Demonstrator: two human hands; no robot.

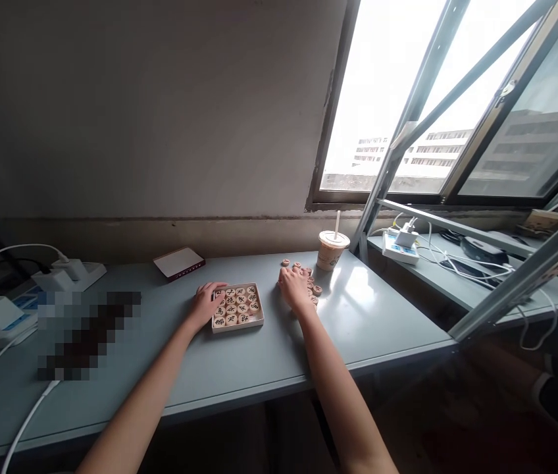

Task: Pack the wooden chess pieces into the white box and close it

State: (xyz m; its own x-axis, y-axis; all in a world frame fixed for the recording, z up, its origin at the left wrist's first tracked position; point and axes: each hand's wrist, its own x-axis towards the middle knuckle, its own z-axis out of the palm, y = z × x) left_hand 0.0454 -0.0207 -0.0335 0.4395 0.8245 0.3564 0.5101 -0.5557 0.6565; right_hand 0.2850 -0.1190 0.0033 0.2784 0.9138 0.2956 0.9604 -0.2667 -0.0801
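A shallow white box (pixel 238 325) lies on the desk, with rows of round wooden Chinese chess pieces (pixel 231 309) inside, marked with dark characters. Bare box floor shows at its near right corner. My left hand (pixel 206 303) grips the box's left side, fingertips reaching over the rim. To the right, my right hand (pixel 293 286) is closed with its fingers bent down among loose chess pieces (pixel 317 289). Those fingertips are partly hidden, so what they pinch cannot be made out. Some loose pieces lie beyond and right of that hand.
A dark red and white box lid (pixel 180 263) rests near the wall. Behind the loose pieces stands a drink cup (pixel 332 251) with a straw. Power strips (pixel 0 324) and cables lie at left; another strip (pixel 400 246) sits past the metal frame (pixel 382 168).
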